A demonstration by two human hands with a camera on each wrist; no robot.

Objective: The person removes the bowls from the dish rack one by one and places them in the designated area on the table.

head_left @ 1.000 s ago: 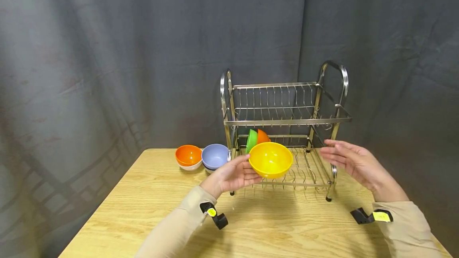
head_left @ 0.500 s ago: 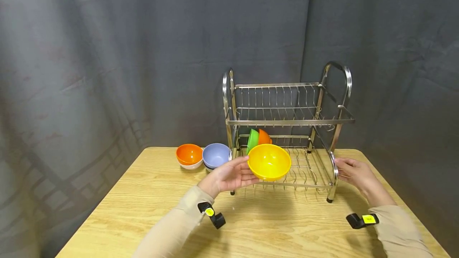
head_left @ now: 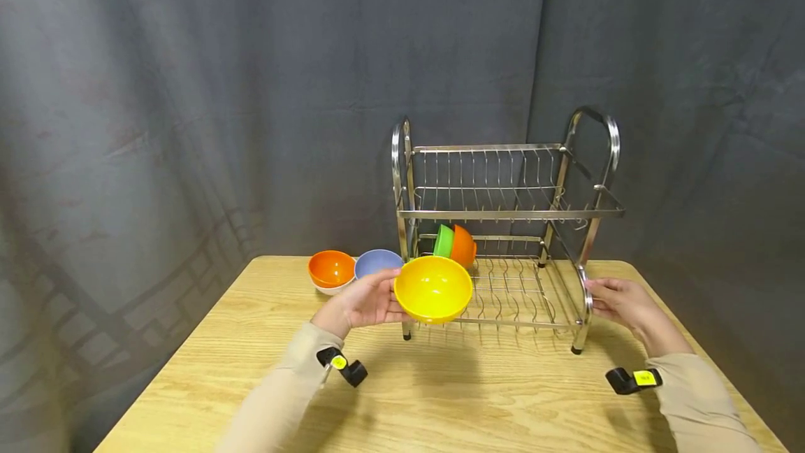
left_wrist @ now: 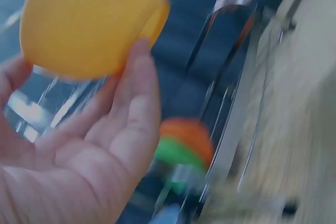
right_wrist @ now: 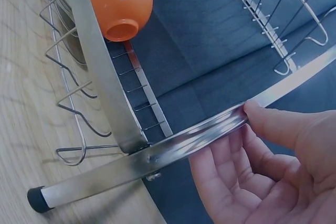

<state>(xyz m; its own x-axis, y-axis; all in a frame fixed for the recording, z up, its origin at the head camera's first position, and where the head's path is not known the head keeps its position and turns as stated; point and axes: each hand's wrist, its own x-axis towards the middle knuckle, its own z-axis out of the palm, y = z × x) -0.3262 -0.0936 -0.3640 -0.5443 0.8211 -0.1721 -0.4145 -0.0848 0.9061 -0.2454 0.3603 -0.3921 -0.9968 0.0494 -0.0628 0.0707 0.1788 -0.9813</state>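
Note:
My left hand [head_left: 371, 300] holds a yellow bowl [head_left: 434, 290] in front of the rack's lower tier, its mouth turned up and toward me. The thumb lies at the rim and the fingers go under the bowl in the left wrist view. My right hand [right_wrist: 262, 166] grips the right front leg of the metal dish rack [head_left: 511, 214], thumb on one side and fingers on the other. On the lower tier a green bowl [head_left: 443, 240] and an orange bowl [head_left: 463, 247] stand tilted on their sides, one against the other.
Left of the rack, another orange bowl [head_left: 330, 269] sits in a white bowl [head_left: 330, 290] on the wooden table [head_left: 251, 355]. A blue bowl [head_left: 377, 262] stands beside them, partly behind my left hand. A grey curtain [head_left: 283, 89] hangs behind everything.
My right hand came down to the rack's right leg, took hold of it and has stayed there. My left hand has moved left with the yellow bowl, uncovering more of the orange bowl in the rack.

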